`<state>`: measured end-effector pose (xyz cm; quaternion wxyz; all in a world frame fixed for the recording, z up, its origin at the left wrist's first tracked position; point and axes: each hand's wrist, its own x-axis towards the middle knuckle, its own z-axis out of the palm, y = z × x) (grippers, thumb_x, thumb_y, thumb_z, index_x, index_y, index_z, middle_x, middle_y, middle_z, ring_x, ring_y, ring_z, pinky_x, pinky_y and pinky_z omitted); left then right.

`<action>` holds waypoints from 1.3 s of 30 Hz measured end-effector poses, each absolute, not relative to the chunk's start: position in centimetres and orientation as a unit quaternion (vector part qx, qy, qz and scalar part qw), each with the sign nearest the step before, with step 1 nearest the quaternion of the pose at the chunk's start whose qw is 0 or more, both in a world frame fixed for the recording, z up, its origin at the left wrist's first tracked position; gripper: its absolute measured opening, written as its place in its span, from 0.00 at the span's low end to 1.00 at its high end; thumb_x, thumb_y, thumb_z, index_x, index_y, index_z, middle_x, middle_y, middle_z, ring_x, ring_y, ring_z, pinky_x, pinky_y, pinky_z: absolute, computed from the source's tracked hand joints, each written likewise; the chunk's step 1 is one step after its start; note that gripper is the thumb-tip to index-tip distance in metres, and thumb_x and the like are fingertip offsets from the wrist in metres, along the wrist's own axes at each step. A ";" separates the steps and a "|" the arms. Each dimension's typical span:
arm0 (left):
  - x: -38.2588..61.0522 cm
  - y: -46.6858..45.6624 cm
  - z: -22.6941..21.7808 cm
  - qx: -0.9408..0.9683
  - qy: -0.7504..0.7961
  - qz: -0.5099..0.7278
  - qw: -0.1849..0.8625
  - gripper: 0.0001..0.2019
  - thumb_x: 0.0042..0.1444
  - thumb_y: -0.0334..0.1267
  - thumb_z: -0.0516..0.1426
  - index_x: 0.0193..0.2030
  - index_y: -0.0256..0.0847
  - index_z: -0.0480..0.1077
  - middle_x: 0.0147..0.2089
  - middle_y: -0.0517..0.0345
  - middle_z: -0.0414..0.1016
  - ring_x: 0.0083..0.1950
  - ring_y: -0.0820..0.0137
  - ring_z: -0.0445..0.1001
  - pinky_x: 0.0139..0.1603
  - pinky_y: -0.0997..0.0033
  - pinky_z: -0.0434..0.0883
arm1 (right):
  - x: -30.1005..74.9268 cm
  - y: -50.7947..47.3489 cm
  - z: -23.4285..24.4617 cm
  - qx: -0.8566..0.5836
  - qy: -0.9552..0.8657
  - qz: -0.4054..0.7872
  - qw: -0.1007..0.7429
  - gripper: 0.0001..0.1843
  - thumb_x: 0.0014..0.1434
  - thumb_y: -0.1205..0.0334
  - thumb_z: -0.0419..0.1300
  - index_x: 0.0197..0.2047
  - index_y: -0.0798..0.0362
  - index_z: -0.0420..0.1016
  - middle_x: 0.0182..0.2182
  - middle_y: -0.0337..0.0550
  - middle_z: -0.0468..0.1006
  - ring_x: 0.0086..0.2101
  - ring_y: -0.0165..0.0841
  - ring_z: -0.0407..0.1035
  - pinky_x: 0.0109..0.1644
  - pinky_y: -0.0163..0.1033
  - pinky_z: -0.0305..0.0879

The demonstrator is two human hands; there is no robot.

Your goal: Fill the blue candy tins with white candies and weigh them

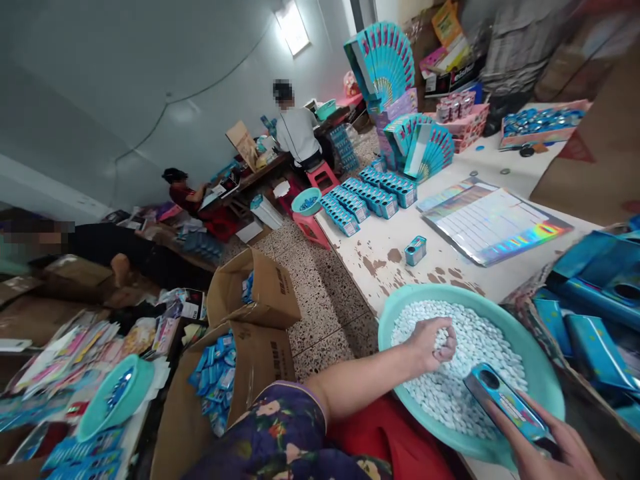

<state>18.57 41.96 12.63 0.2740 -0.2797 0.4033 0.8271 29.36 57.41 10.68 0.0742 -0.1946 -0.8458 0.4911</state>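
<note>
A turquoise basin (547,373) holds a heap of small white tablets (460,400). Over the heap, my left hand (433,343) is curled closed around some of these tablets, a few showing between its fingers. My right hand (570,443) grips a small blue tin (513,403) tilted above the basin's near right side. A round dark opening shows in the tin's upper face. Behind the basin, a similar blue tin (415,251) stands alone on the white table (365,263).
Rows of blue tins (367,193) stand farther back, near fanned turquoise cartons (430,150). Silvery printed sheets (500,220) lie on the table. Blue boxes (600,347) crowd the right. Cardboard boxes (265,353) of blue packets stand left. Several people (300,130) sit or work beyond.
</note>
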 end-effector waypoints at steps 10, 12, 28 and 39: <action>20.2 44.7 16.8 -0.114 0.529 0.837 0.082 0.17 0.49 0.46 0.57 0.19 0.38 0.58 0.18 0.63 0.59 0.19 0.80 0.57 0.19 0.77 0.53 | 28.9 54.7 11.8 -0.090 -0.851 0.492 0.158 0.25 0.52 0.42 0.62 0.43 0.54 0.76 0.38 0.47 0.76 0.41 0.39 0.67 0.47 0.45 0.63; 19.7 44.9 16.8 -0.126 0.500 0.850 0.109 0.21 0.50 0.50 0.58 0.20 0.39 0.54 0.16 0.67 0.53 0.16 0.81 0.52 0.16 0.77 0.47 | 28.8 54.7 12.1 -0.101 -0.846 0.501 0.151 0.22 0.52 0.46 0.64 0.44 0.52 0.76 0.39 0.46 0.76 0.42 0.39 0.67 0.49 0.45 0.63; 17.6 44.0 11.4 0.277 0.907 0.317 0.031 0.15 0.59 0.41 0.51 0.51 0.44 0.69 0.57 0.48 0.67 0.61 0.59 0.62 0.62 0.55 0.58 | 43.3 66.5 12.1 -0.395 -0.751 0.479 0.223 0.24 0.48 0.50 0.67 0.46 0.54 0.74 0.42 0.46 0.73 0.42 0.37 0.69 0.47 0.42 0.66; 8.3 56.3 15.5 0.555 0.818 0.099 0.113 0.20 0.51 0.22 0.50 0.47 0.44 0.71 0.52 0.51 0.72 0.65 0.54 0.55 0.64 0.39 0.41 | 45.3 68.3 8.2 -0.440 -0.797 0.301 0.284 0.35 0.50 0.44 0.63 0.55 0.57 0.68 0.54 0.57 0.66 0.56 0.46 0.59 0.58 0.54 0.58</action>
